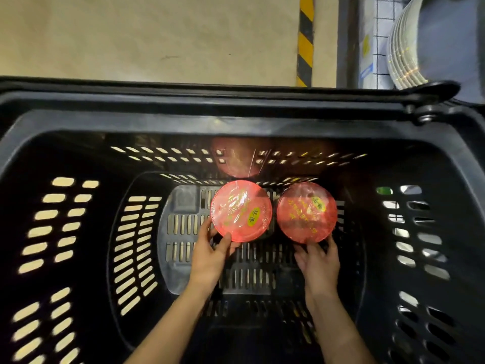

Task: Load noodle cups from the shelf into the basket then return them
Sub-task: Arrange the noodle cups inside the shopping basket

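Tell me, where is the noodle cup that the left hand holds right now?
In the head view the left noodle cup is inside the black basket, near the middle of its floor, gripped by the left hand, close beside the right noodle cup.

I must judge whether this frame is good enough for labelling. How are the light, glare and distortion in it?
Head view: the black slotted plastic basket is dark inside, light shining through its slots; glare on the shrink-wrapped round red noodle cup lids, left and right, washes out the print; a red reflection shows on the far wall; the wide lens bows the rim; left hand and right hand look sharp.
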A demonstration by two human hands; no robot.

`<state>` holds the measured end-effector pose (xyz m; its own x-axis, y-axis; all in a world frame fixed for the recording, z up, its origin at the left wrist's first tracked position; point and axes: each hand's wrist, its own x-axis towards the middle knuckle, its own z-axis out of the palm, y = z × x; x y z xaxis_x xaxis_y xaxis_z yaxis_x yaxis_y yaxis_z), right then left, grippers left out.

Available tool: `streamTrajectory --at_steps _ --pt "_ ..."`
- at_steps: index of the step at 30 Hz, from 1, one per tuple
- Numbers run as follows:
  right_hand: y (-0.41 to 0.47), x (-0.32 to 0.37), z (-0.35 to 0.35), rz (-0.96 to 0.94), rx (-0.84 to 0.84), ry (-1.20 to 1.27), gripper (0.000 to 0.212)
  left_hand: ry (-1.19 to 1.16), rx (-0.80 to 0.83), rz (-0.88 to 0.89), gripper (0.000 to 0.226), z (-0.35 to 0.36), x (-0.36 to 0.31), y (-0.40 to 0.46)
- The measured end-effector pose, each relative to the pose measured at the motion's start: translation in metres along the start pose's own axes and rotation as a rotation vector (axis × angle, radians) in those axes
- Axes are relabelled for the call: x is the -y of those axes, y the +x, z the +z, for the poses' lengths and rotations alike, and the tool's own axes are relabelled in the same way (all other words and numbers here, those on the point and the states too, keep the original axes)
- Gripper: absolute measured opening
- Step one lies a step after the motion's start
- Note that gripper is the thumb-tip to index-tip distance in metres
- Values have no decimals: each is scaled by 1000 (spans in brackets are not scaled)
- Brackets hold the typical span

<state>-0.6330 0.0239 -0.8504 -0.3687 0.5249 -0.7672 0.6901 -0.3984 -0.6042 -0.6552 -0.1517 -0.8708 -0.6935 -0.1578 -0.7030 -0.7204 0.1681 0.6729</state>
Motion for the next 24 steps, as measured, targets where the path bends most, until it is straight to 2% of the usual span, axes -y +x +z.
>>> streamTrajectory --at_steps 2,5,11,15,17,20,22,24 --pt "-8 4 -2 12 -27 -114 61 58 10 13 56 -1 -10 -8" --pt "-29 19 -8 -15 -52 -415 57 253 6 133 58 -8 -35 -29" --pt "-123 84 -28 -256 41 -877 54 616 103 371 48 -39 -109 -100" --pt "-217 143 -53 -419 88 -1166 55 961 190 594 39 -74 -172 -177" --pt "-265 168 -68 -518 91 -1244 54 1065 199 663 37 -92 -204 -221" --pt "-333 203 -94 -662 84 -1233 52 1133 167 748 34 -116 -249 -288" --pt "-383 231 -109 -674 109 -1241 48 1139 137 775 38 -131 -277 -331" --pt "-420 249 -126 -808 57 -1160 43 1118 96 843 35 -144 -302 -368"
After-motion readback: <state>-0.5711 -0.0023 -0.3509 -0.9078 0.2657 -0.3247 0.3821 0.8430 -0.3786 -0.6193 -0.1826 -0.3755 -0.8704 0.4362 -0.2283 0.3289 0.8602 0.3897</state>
